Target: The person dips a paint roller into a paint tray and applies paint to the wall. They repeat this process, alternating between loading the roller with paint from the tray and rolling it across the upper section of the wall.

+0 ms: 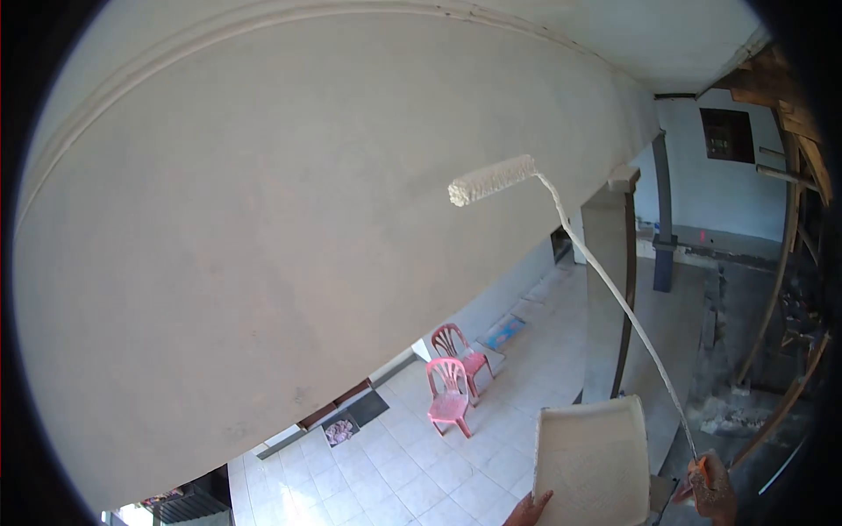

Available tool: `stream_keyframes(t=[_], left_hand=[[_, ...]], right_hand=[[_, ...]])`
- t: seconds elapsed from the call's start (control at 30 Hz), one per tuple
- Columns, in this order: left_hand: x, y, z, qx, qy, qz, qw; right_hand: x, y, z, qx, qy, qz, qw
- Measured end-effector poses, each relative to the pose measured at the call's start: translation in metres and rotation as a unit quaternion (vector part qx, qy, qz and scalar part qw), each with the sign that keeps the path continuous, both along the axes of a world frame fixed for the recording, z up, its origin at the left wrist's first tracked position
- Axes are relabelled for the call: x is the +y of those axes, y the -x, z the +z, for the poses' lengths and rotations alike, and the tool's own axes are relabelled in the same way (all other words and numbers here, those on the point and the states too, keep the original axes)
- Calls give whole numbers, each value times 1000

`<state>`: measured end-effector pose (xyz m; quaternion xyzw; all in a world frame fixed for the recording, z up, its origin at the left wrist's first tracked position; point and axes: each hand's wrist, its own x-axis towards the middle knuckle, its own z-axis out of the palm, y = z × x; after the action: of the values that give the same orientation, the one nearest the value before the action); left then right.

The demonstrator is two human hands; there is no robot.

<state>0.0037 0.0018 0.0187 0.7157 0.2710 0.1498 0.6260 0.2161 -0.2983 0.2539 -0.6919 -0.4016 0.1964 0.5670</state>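
Centrally, the paint roller (491, 180), its sleeve coated in whitish paint, lies high up against the pale wall (263, 245); whether the sleeve actually touches the surface cannot be told from this view; its long handle (614, 289), thin and slightly bowed, runs down and to the right to your right hand (712, 489), which is closed round the lower end at the bottom edge of the view; your left hand (528, 510), only partly in view, grips the near lower corner of the paint tray (592, 460), a white rectangular tray held tilted with its ribbed inner face toward you; the two hands are well apart, the tray between them; the tray stands just left of the handle, not touching it; far below, two pink plastic chairs (449, 396) stand close together on the light tiled floor (395, 473), near the foot of the wall; a patterned mat (502, 333) lies on the tiles beyond them; to the right a dark column (664, 219) rises beside a doorway, with a dark window (726, 133) in the far white wall above it; wooden poles (789, 263) lean along the right edge of the view.
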Motion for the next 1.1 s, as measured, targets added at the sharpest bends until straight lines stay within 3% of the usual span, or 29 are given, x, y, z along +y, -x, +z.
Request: stream_keyframes(t=[0.03,0.1,0.23,0.3,0.33,0.4,0.47,0.6,0.63,0.67,0.73,0.77,0.8,0.83,0.9,0.93,1.1], left_hand=[[-2,-1,1,24,12,41,999],[-12,-8,-1,74,44,122,989],[-30,-15,2,178,115,259,942],[-39,-8,47,114,193,245,943],[-40,-6,62,80,232,236,940],[-35,-10,41,87,205,227,948],[-29,-14,11,67,201,235,949],[-22,-23,-55,-15,230,284,931],[-26,-19,-24,56,177,258,948],[-26,-27,-51,122,29,314,941],[-34,-51,-116,242,-262,399,845],[-35,-46,-115,87,-42,401,911],[-36,-32,-110,-74,183,373,907],[-35,-20,-94,-229,393,317,832],[-24,-11,-24,6,255,241,936],[-18,-10,3,124,176,193,957],[-25,-12,0,103,169,183,963]], right_hand=[[20,7,28,72,-5,51,996],[51,-10,2,105,-40,4,994],[110,-2,42,157,-89,56,982],[143,-18,34,46,-86,46,994],[165,-37,20,-89,-81,23,992],[180,-37,35,-146,-85,23,985],[193,-6,103,9,-103,68,992],[226,-2,129,-6,-124,83,989],[236,-3,130,-20,-134,86,987],[240,-3,133,-32,-144,89,985],[241,2,141,-34,-131,79,988],[244,4,148,-36,-122,73,989],[246,5,152,-48,-125,79,988],[250,5,155,-58,-127,84,987],[257,7,160,-59,-130,93,985],[261,8,162,-50,-131,97,985],[262,14,174,-132,-135,54,981]])
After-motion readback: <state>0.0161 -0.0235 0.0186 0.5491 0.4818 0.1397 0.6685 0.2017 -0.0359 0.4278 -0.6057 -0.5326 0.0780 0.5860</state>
